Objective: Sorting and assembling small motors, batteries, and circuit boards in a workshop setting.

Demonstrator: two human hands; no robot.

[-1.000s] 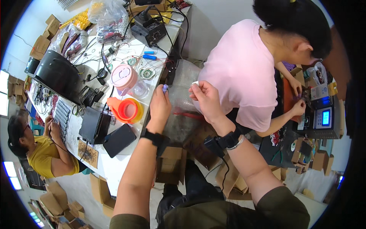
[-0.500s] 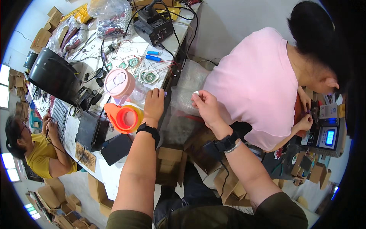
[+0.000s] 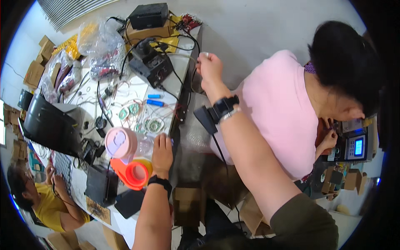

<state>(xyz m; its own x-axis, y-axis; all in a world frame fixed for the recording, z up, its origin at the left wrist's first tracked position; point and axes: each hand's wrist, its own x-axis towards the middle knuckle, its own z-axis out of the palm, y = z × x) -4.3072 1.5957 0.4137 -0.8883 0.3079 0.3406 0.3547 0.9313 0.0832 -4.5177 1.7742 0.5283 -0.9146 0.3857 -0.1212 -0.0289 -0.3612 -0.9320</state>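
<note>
At the table's right edge, my left hand (image 3: pixel 162 153) is back side up, with its fingers close together and curled down. A small purplish bit shows by its thumb side; what it holds is hidden. Left of it lie a clear bottle with a pink lid (image 3: pixel 121 142) and an orange-and-yellow ring-shaped container (image 3: pixel 136 174). My right hand (image 3: pixel 210 71) is raised past the table's far right edge, fingers closed in a pinch. Something small and white shows at its fingertips, too small to name. A dark cable hangs from the band at my right wrist.
A black power unit (image 3: pixel 151 62), blue cylindrical cells (image 3: pixel 155 103) and tangled wires cover the table. A co-worker in pink (image 3: pixel 271 112) sits close on the right; another in yellow (image 3: pixel 62 210) works at the left. A cardboard box (image 3: pixel 188 206) stands below the edge.
My right hand has moved up and slightly left, away from my left hand, still pinched. My left hand stays by the bottle at the table edge. The whole view has shifted.
</note>
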